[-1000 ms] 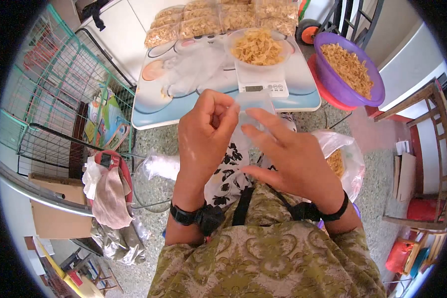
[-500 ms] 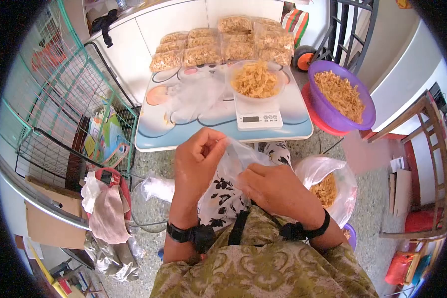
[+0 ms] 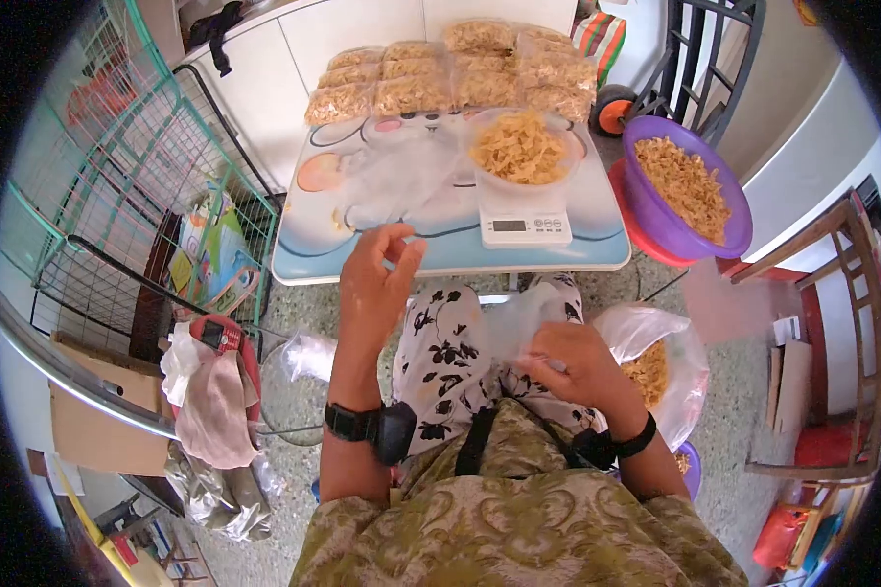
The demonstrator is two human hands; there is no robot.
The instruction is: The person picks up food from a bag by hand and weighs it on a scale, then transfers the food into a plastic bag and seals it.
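A clear plastic bag [image 3: 519, 321] hangs over my lap, with the fingers of my right hand [image 3: 579, 364] closed on its edge. My left hand [image 3: 377, 284] is raised near the table's front edge, apart from the bag; its thumb and fingers are loosely curved with a gap between them and nothing visible in them. Beyond my hands, a white kitchen scale [image 3: 525, 228] carries a clear bowl [image 3: 564, 168] heaped with yellow, flaky dried pieces [image 3: 521, 147]. Thin empty plastic bags [image 3: 392, 181] lie flat on the tabletop, left of the scale.
Filled bags [image 3: 411, 93] are stacked along the back of the table [image 3: 450, 262]. A purple basin [image 3: 739, 220] of flakes stands to the right. By my right leg is an open plastic sack [image 3: 690, 362] of flakes. A wire rack [image 3: 215, 225] stands left.
My left hand has let go of the bag and moved slightly up and left. My right hand has moved right with the bag, which now hangs lower over my lap.
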